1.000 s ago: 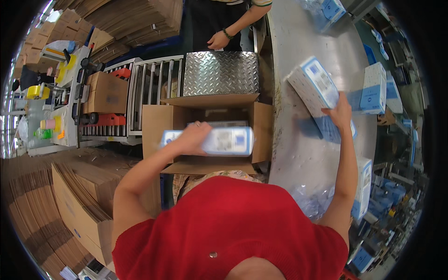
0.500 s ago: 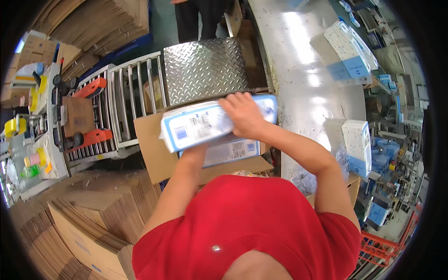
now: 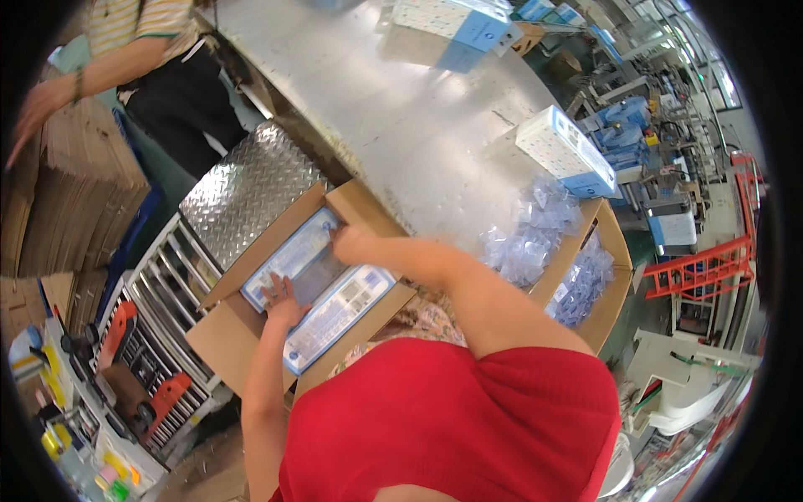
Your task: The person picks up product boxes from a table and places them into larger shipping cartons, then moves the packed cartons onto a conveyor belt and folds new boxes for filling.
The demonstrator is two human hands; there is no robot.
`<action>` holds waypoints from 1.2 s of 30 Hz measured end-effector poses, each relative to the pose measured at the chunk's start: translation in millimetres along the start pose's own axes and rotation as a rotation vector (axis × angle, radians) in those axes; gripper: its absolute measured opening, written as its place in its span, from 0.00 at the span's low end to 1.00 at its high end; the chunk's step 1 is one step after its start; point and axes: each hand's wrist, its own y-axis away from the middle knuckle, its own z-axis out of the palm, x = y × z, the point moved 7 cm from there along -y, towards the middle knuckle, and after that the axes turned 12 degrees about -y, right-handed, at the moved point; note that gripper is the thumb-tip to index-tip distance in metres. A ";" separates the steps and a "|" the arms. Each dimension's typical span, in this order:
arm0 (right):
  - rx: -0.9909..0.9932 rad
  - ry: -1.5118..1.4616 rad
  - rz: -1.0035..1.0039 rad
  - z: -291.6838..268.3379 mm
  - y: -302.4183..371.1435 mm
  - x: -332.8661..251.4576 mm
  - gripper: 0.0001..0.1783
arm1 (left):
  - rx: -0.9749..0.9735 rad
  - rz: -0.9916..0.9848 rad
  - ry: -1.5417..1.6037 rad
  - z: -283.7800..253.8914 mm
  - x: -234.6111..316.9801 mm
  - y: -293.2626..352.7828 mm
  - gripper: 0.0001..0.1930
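An open cardboard carton (image 3: 201, 345) stands before me at a slant. Inside it lie two long blue-and-white printed packages, the near package (image 3: 339, 318) and the far package (image 3: 288, 259), with a dark gap between them. My left hand (image 3: 284, 305) is open, its fingers spread over the left end of the far package. At that package's other end, by the carton's right flap, my right hand (image 3: 353, 246) has its fingers bent down against it. Part of those fingertips is hidden.
A tread-plate metal sheet (image 3: 251, 197) lies beyond the carton, beside a roller conveyor (image 3: 171, 309). Right of it runs a metal table (image 3: 401, 125) carrying blue-and-white boxes (image 3: 565, 151) and clear plastic bags (image 3: 535, 234). A person (image 3: 159, 75) stands at far left near stacked cardboard (image 3: 84, 184).
The package I held above the carton now lies inside it on the far side. My left hand has come up onto it. The view has swung to the right.
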 end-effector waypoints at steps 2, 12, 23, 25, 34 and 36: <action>-0.173 -0.239 -0.067 -1.5 -5.0 -10.1 0.16 | -0.095 -0.005 0.032 -4.7 3.2 -10.6 0.51; 0.889 -0.257 1.034 -109.3 327.1 232.1 0.25 | 0.071 0.169 0.443 -3.4 -33.3 -41.1 0.35; 1.006 -1.454 0.703 -106.6 279.9 221.1 0.10 | 0.612 0.256 0.831 -92.4 -19.8 52.5 0.19; 0.947 -1.652 0.499 -159.4 226.0 158.5 0.07 | 0.773 0.203 0.813 -125.8 -22.7 81.5 0.14; 0.785 -0.693 0.237 -213.4 109.8 233.6 0.17 | 1.149 0.236 0.819 -225.6 10.8 119.4 0.07; 0.790 -0.368 0.472 -260.4 112.4 333.2 0.24 | 1.133 0.206 0.783 -232.2 16.5 114.4 0.07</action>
